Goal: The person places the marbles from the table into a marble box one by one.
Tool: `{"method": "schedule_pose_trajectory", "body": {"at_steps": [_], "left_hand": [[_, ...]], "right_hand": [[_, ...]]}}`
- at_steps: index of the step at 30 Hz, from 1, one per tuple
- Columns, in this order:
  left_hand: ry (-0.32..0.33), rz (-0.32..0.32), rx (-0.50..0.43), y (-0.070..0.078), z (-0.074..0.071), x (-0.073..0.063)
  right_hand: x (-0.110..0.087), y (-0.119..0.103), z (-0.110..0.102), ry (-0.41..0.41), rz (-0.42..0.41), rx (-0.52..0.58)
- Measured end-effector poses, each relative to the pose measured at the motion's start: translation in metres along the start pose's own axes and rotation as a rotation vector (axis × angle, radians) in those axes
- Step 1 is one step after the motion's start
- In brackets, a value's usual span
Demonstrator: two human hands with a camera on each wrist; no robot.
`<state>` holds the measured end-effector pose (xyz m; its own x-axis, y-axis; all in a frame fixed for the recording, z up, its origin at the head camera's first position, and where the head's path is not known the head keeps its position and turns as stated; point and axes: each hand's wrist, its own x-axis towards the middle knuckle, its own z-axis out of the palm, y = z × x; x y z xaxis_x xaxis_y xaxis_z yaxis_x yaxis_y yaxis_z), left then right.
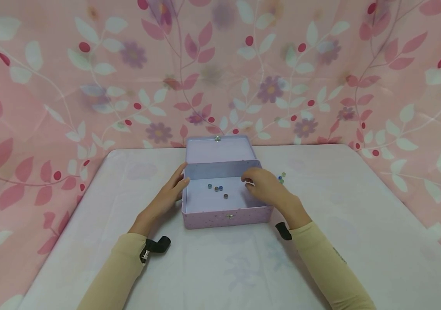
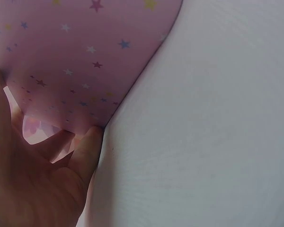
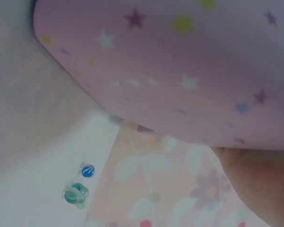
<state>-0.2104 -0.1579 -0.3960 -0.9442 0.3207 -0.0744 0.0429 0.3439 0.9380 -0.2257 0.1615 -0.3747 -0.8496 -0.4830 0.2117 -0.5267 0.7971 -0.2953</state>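
I saw the left hand (image 1: 169, 193) lying, fingers fairly straight, against the left wall of the open lilac, star-printed rectangular box (image 1: 205, 221), which looked light and stiff enough to steady by its sides. The right hand (image 1: 265, 186) bent its fingers over the box's right part; I could not tell whether they gripped anything. The small, round, glassy marbles (image 1: 226, 196), four visible inside and a few on the white-covered table (image 1: 340, 202) to the right, seemed slick, hard and best pinched across the middle.

A hand can enter the box (image 1: 225, 219) from above over its near side — the raised lid (image 1: 220, 150) bars the far side, the left hand (image 1: 169, 191) the left, the right hand (image 1: 266, 186) the right, marbles (image 1: 280, 178) just beyond.
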Motion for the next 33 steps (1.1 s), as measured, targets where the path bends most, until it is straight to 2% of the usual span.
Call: {"method": "schedule_pose_trajectory", "body": {"at_steps": [9, 19, 26, 33], "left_hand": [[0.002, 0.004, -0.002, 0.001, -0.001, -0.001], [0.005, 0.005, 0.005, 0.002, 0.0, -0.002], [0.046, 0.044, 0.017, -0.03, 0.003, 0.015], [0.042, 0.041, 0.015, -0.029, 0.003, 0.015]], "right_hand": [[-0.002, 0.007, -0.017, 0.082, -0.018, 0.032], [-0.009, 0.017, -0.033, 0.138, 0.029, 0.108], [-0.012, 0.032, -0.038, 0.143, 0.067, 0.102], [-0.015, 0.047, -0.042, 0.083, 0.194, 0.049]]}}
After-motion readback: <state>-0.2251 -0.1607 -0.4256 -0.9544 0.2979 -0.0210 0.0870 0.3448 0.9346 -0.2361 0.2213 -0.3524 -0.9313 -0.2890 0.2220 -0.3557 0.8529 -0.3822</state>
